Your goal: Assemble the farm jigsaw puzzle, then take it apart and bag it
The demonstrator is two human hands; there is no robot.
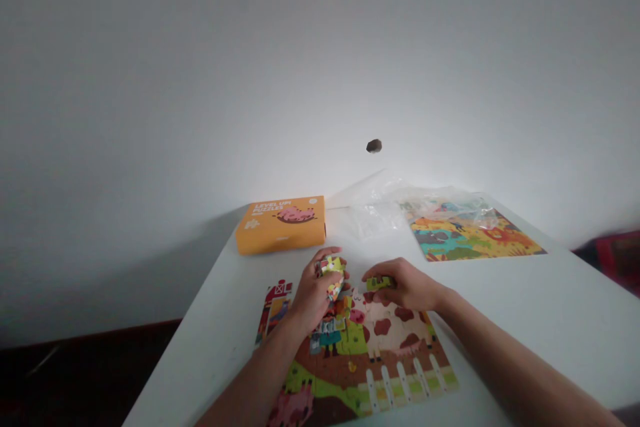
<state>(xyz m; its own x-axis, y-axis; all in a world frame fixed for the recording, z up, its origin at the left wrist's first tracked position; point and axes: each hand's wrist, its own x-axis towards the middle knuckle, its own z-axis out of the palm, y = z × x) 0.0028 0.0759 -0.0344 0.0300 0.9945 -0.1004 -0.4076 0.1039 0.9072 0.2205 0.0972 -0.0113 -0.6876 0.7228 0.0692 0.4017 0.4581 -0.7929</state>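
Observation:
A partly assembled farm jigsaw puzzle [345,370] lies on the white table, showing a brown-spotted cow, a pig and a white fence. My left hand [315,287] is over its upper left part, closed around several loose puzzle pieces [333,270]. Pinched between the thumb and fingers of my right hand [407,285] is a green puzzle piece [377,283], just above the cow's head at the puzzle's upper edge. My left forearm hides some of the puzzle's left side.
A yellow puzzle box [280,225] stands at the back left of the table [505,320]. Crumpled clear plastic [377,213] lies behind my hands, partly over a colourful animal picture sheet [470,240] at the back right. The wall [310,80] has a small hole.

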